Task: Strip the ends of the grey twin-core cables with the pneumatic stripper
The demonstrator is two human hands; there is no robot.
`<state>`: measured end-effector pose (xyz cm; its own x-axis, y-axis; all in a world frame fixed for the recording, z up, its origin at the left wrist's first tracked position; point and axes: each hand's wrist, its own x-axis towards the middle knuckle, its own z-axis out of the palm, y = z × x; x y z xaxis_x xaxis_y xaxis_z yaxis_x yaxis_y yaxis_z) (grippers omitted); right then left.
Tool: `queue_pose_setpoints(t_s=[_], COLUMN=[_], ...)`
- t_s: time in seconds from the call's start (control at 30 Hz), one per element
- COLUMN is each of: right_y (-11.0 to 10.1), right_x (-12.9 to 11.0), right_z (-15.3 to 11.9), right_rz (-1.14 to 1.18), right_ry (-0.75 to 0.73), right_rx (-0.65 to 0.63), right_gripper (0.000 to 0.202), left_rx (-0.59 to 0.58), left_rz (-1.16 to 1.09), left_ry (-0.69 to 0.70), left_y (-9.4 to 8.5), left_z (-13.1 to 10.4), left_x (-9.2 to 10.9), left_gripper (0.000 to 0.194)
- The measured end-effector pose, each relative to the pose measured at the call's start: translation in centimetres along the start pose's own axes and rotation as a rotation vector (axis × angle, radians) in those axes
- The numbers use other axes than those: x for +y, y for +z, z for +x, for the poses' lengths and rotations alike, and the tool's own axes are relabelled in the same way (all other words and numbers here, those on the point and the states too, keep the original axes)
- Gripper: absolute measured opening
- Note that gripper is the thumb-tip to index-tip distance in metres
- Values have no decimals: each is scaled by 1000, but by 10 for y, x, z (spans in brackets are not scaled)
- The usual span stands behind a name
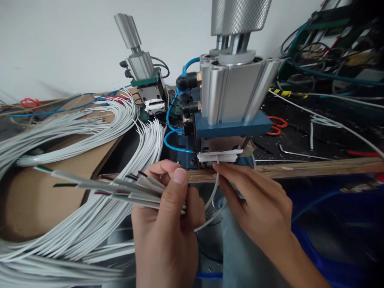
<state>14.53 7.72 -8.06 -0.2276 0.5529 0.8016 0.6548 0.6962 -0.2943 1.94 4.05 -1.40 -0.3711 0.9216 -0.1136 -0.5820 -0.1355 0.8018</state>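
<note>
My left hand (171,208) is closed around a bundle of cut white cables (120,188), whose ends point left and show dark, red and green inner wires. Just right of it, the fingertips of my right hand (252,196) pinch a single white cable (215,186). That cable's upper end meets the white-taped slot (220,156) at the front of a pneumatic press (237,92) with a blue plate. Whether the end sits inside the slot is hard to tell. The cable's lower part curves down between my hands.
A second, smaller press (147,80) stands at the back left. Long bundles of white cable (90,224) cover the left side, partly over a cardboard sheet (45,200). Hex key (303,154), orange coiled tube (277,125) and cable scraps lie right of the press, behind the wooden table edge (318,165).
</note>
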Motion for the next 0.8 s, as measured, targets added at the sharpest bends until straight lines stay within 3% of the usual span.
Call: queue_pose_setpoints(t_s=[0.8], right_y=[-1], right_x=[-10], right_z=[9], right_rz=[-59], right_ry=[44], right_rx=[-19], right_gripper=[24], left_rx=[-46], left_rz=[-28], left_ry=[-14], left_y=[-5], left_z=[-2], left_x=[7], left_gripper=[15])
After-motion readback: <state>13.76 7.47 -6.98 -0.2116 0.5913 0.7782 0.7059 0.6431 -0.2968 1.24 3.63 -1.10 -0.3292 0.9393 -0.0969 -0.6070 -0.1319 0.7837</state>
